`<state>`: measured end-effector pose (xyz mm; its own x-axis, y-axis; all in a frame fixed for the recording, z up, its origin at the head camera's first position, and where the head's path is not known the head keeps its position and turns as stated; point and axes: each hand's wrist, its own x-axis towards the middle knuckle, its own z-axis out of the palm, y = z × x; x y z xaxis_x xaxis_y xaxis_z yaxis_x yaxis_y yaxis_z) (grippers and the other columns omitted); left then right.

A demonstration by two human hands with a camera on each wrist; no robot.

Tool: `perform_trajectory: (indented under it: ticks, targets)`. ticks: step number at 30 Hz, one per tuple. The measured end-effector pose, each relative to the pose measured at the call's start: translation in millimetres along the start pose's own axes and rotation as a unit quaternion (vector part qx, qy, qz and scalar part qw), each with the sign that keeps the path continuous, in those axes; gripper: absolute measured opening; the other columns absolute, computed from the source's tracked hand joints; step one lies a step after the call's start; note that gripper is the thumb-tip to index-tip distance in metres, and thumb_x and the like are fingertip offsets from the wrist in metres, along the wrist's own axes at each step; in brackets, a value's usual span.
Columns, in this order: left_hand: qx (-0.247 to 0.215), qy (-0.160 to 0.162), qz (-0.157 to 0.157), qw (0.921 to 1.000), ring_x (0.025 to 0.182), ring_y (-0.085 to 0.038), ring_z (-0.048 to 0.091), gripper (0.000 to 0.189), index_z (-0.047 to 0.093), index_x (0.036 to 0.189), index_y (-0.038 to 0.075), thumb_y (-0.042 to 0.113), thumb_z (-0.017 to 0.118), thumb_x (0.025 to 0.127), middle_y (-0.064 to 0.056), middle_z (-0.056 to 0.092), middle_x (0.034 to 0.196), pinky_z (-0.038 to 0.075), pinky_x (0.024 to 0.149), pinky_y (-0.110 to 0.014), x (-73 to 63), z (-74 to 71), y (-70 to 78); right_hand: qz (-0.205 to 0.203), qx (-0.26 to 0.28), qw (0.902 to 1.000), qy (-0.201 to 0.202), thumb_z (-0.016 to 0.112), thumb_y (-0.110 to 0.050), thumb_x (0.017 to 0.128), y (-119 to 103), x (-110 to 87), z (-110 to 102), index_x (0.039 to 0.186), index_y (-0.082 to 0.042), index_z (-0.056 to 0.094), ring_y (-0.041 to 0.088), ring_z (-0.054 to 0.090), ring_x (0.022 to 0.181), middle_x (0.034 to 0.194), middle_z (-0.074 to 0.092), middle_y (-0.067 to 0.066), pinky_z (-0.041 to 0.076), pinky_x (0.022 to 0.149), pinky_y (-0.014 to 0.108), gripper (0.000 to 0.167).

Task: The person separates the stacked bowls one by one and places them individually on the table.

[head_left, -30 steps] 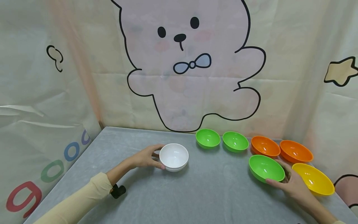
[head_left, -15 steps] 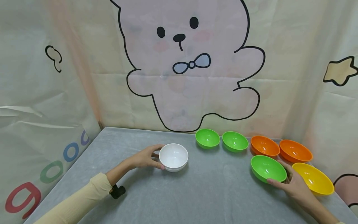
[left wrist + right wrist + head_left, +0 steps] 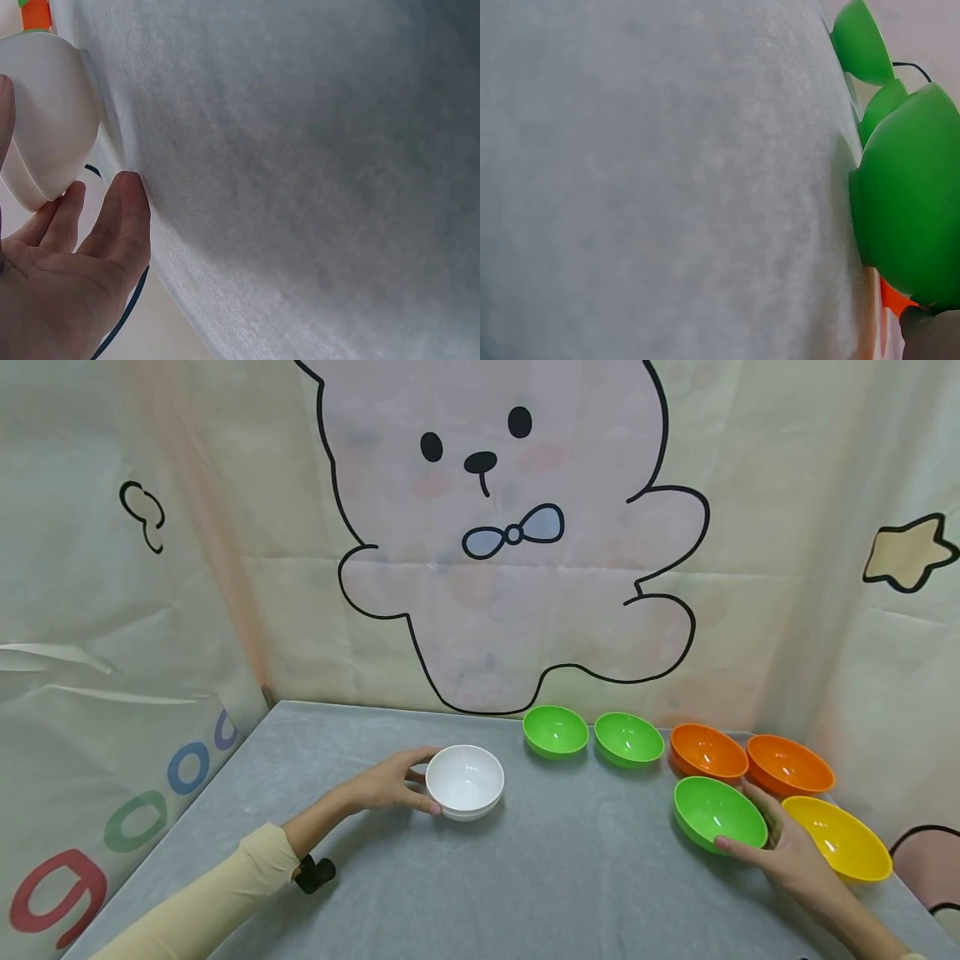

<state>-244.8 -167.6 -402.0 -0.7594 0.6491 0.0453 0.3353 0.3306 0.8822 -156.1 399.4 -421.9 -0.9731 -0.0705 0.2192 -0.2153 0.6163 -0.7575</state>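
A white bowl (image 3: 465,781) stands upright left of the table's middle, with a second edge line showing below its rim. My left hand (image 3: 390,783) holds its left side between thumb and fingers; in the left wrist view, fingertips meet the rim of the white bowl (image 3: 56,112). On the right, my right hand (image 3: 787,852) grips a green bowl (image 3: 718,814) from its right side, thumb at the near rim and fingers behind. The right wrist view shows the outside of this green bowl (image 3: 911,199) close over the cloth, with one fingertip (image 3: 934,334) below it.
Along the back stand two more green bowls (image 3: 555,732) and two orange bowls (image 3: 791,764). A yellow bowl (image 3: 840,839) sits just right of my right hand. Grey cloth covers the table (image 3: 525,885); a printed curtain (image 3: 480,635) hangs behind it.
My right hand and the green bowl have shifted slightly right over the last second. The left hand and the white bowl keep their place.
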Motion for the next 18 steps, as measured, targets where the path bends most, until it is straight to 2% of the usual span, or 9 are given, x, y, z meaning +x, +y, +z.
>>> perform_trajectory:
  ticks: [7,11,14,18]
  targets:
    - [0.001,0.0,-0.005,1.0,0.123,-0.047,0.054,0.086,0.039,0.153,0.0,0.012,0.087,0.083,-0.019,0.045,0.149,0.051,0.096,-0.05,-0.4,-0.2,-0.6,-0.023,-0.042,0.9988,0.007,0.08,-0.018,0.091,-4.2,4.8,-4.0,0.157,0.005,0.024,-0.006,0.036,0.114,0.149,0.036,0.031,0.026,0.086,0.001,0.089]
    - [-0.001,0.001,-0.007,1.0,0.123,-0.047,0.055,0.086,0.039,0.153,0.0,0.012,0.087,0.083,-0.019,0.045,0.149,0.051,0.097,-0.05,-1.0,-0.1,-0.5,-0.02,-0.033,0.9993,-0.003,0.078,-0.017,0.092,-8.3,6.7,-8.0,0.157,0.007,0.02,-0.007,0.032,0.129,0.152,0.032,0.035,0.023,0.092,-0.002,0.091]
    - [0.001,0.0,-0.004,1.0,0.122,-0.047,0.055,0.086,0.038,0.153,-0.001,0.012,0.087,0.083,-0.019,0.045,0.149,0.051,0.097,-0.05,-0.7,-0.4,-0.4,-0.02,-0.015,0.9996,-0.014,0.076,-0.015,0.094,-10.9,7.6,-12.1,0.159,0.006,0.015,0.002,0.024,0.143,0.156,0.024,0.036,0.022,0.097,-0.001,0.091]
    - [0.0,0.0,-0.003,1.0,0.123,-0.047,0.055,0.086,0.038,0.153,-0.001,0.012,0.087,0.083,-0.019,0.045,0.149,0.05,0.098,-0.051,-0.4,-0.6,-0.3,-0.037,0.005,0.9992,-0.017,0.074,-0.009,0.095,-11.9,11.9,-18.1,0.159,0.007,0.012,-0.001,0.022,0.143,0.157,0.02,0.037,0.023,0.1,0.002,0.09]
